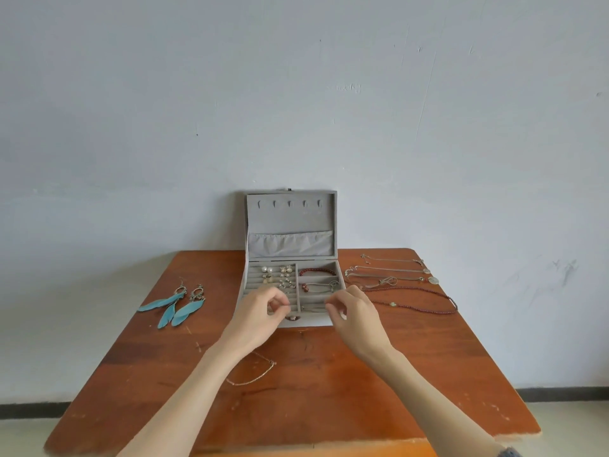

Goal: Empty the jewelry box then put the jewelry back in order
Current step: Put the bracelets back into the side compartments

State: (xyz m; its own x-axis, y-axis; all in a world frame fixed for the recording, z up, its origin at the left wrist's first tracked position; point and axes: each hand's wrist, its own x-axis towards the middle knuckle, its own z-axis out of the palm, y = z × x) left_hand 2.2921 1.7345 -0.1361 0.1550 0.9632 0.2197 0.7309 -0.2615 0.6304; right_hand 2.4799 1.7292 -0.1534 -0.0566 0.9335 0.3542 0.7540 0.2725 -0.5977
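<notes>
Nearest on the reddish-brown wooden desk point(329, 390), a thin gold chain point(255, 377) lies loose, partly hidden under the left forearm. Beyond it, both hands hover over the front of the jewelry box point(290, 288). The left hand point(260, 311) has its fingers curled, thumb and fingertips pinched together; whether a small piece sits between them cannot be told. The right hand point(354, 311) is curled the same way, its fingertips close together over the box's front right compartment, and what it holds, if anything, is too small to tell.

The box is grey velvet, open, its lid point(291, 224) standing upright against the wall with a row of hooks and a gathered pocket. Its left half has ring rolls holding pearl studs point(267, 269) and small earrings; a red bead bracelet point(318, 272) lies in the back right compartment.

Left of the box rest two blue feather earrings point(174, 306). To its right lie several necklaces point(402, 280), silver chains and a dark red bead strand.
</notes>
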